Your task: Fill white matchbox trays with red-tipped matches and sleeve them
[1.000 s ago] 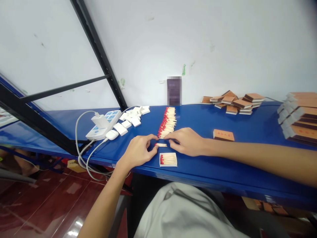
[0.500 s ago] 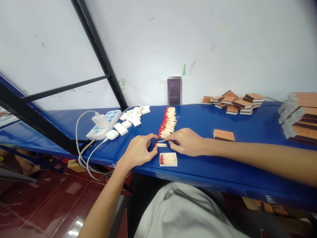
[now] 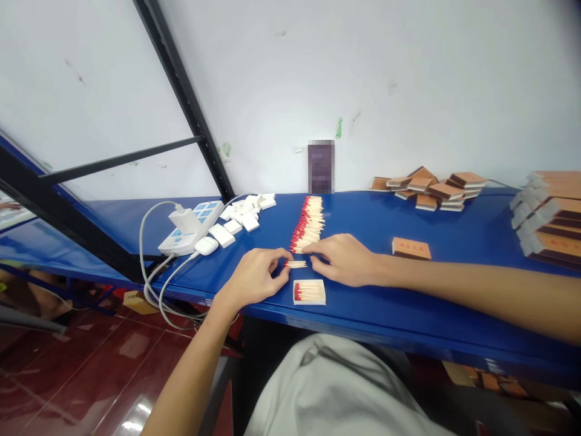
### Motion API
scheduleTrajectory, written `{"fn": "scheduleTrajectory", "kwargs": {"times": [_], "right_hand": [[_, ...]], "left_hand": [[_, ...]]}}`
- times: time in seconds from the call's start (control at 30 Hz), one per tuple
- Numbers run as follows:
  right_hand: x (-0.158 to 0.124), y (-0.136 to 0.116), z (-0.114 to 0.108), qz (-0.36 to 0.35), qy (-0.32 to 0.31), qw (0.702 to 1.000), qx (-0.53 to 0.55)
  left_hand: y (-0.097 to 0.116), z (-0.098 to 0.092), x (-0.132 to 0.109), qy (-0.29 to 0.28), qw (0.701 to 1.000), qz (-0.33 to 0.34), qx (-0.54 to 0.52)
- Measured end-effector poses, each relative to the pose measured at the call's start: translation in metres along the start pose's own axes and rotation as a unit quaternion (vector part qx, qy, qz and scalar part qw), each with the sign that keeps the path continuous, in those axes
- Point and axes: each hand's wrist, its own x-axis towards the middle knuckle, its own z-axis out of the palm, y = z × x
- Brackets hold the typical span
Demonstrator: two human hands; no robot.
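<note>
Two bare hands meet over a blue table (image 3: 454, 290). At far left lies a white power strip (image 3: 188, 230) with a charger plugged in. A white earbud case (image 3: 206, 245) sits just beside it, and a scatter of empty white matchbox trays (image 3: 242, 215) lies further back. The left hand (image 3: 254, 278) is curled, thumb and forefinger pinched on the red-tipped end of a small bundle of matches (image 3: 296, 264). This bundle lies on the table between the hands, with a long row of matches (image 3: 308, 223) behind it and a filled tray of matches (image 3: 309, 292) in front. The right hand (image 3: 345, 260) has bent fingers touching the bundle's plain end; whether they grip or only press, I cannot tell. Further right lie a closed matchbox (image 3: 411, 248), a loose pile of matchboxes (image 3: 431, 186) and a tall stack of matchboxes (image 3: 549, 218).
</note>
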Motion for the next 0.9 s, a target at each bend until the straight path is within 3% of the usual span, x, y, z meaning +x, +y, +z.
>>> {"fn": "scheduleTrajectory", "kwargs": {"times": [0.37, 0.6, 0.9], "right_hand": [[0.0010, 0.0025, 0.0009, -0.025, -0.017, 1.000, 0.009], [0.0003, -0.0026, -0.0055, -0.008, -0.022, 1.000, 0.000], [0.0005, -0.0032, -0.0058, -0.003, -0.033, 0.999, 0.006]], "left_hand": [[-0.0011, 0.0007, -0.0012, -0.005, 1.000, 0.016, -0.010], [-0.0016, 0.0005, -0.0004, 0.013, 0.999, -0.041, 0.016], [-0.0034, 0.0013, 0.0012, 0.006, 0.999, -0.036, 0.024]]}}
